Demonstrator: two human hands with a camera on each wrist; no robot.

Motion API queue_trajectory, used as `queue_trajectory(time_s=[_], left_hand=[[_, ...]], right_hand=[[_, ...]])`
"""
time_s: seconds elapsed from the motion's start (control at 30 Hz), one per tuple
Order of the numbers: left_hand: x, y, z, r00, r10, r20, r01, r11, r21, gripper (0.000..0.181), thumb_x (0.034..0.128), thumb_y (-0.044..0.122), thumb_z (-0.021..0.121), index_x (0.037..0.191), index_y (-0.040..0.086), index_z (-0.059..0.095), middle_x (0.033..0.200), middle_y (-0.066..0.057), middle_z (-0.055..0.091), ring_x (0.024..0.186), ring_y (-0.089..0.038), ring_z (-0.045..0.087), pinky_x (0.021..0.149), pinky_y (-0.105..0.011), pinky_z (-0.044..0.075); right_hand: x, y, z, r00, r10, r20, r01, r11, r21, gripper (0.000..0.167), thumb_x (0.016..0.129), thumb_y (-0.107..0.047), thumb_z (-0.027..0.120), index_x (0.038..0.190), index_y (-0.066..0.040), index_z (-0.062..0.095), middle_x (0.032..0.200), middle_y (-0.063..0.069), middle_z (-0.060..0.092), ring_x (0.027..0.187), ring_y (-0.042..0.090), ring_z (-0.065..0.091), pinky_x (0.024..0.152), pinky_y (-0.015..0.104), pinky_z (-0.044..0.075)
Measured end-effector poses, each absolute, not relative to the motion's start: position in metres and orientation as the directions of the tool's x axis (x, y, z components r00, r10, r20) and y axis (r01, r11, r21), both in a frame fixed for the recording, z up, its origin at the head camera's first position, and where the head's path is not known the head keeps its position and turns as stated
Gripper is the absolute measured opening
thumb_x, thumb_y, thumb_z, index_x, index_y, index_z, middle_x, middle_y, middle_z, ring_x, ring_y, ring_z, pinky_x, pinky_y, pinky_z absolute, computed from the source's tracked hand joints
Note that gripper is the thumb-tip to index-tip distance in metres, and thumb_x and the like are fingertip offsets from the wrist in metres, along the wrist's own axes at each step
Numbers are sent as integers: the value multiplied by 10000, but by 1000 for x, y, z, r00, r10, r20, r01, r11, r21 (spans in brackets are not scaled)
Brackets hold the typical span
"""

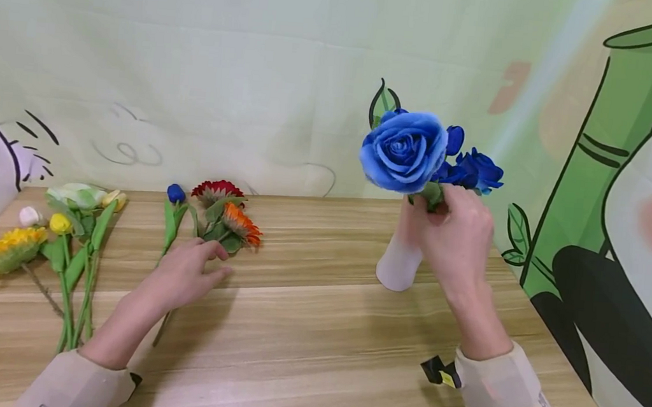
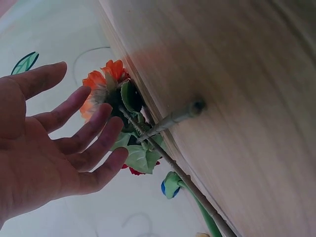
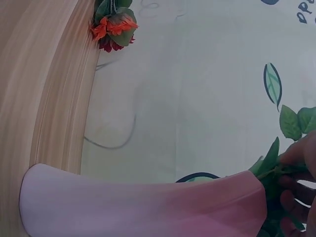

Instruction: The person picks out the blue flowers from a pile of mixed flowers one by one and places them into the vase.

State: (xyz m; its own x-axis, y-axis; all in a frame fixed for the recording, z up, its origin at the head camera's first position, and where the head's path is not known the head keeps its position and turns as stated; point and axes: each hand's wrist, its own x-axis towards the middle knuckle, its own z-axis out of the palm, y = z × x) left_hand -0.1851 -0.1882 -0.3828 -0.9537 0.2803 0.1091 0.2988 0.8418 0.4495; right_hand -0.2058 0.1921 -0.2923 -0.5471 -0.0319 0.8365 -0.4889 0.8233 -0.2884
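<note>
At the mouth of a pink-and-white vase (image 1: 399, 267), my right hand (image 1: 457, 236) pinches the green stem of a big blue rose (image 1: 403, 151). Darker blue flowers (image 1: 478, 171) stand in the vase behind it. In the right wrist view, fingers (image 3: 296, 153) hold the stem just beyond the vase rim. My left hand (image 1: 190, 276) hovers over the table with fingers loosely spread and nothing held. Beside it lie an orange flower (image 1: 242, 224), a dark red flower (image 1: 218, 190) and a blue tulip (image 1: 175, 193).
On the left of the wooden table (image 1: 303, 342) lie a yellow sunflower (image 1: 8, 251), a yellow tulip (image 1: 60, 224), a white tulip (image 1: 30, 216) and a pale green-white flower (image 1: 76, 195). A printed cloth backdrop (image 1: 254, 95) rises behind the table and along its right side.
</note>
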Motion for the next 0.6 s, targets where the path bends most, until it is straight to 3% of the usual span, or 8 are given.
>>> queue_trajectory(time_s=[0.07, 0.2, 0.43, 0.6], left_hand=[[-185, -188, -383, -954, 279, 109, 298, 842, 450, 287, 981, 251, 704, 1129, 6, 694, 1111, -252, 667, 1068, -437, 603, 890, -594, 485], [-185, -189, -383, -954, 279, 107, 297, 841, 453, 289, 978, 251, 706, 1131, 6, 692, 1111, -257, 663, 1064, -442, 603, 881, -599, 487], [-185, -191, -384, -953, 284, 105, 300, 833, 466, 307, 978, 252, 709, 1141, -8, 688, 1116, -261, 664, 1072, -441, 601, 883, -593, 495], [-184, -193, -384, -954, 281, 102, 295, 831, 471, 303, 983, 244, 699, 1147, -10, 686, 1126, -262, 663, 1077, -438, 601, 888, -589, 497]], right_hand=[[-205, 190, -292, -534, -22, 845, -507, 808, -299, 194, 860, -93, 807, 828, 28, 659, 787, 169, 639, 701, 328, 576, 607, 440, 442], [-205, 185, -292, -508, 12, 861, -531, 783, -324, 325, 823, -171, 874, 974, 51, 691, 918, 188, 660, 799, 334, 599, 660, 447, 464], [-205, 181, -290, -437, 63, 897, -573, 750, -332, 398, 849, -285, 850, 917, 43, 635, 842, 163, 596, 744, 307, 537, 637, 348, 386], [-206, 177, -284, -362, 126, 924, -615, 712, -338, 472, 855, -342, 792, 1001, 62, 597, 943, 193, 545, 818, 325, 496, 704, 319, 356]])
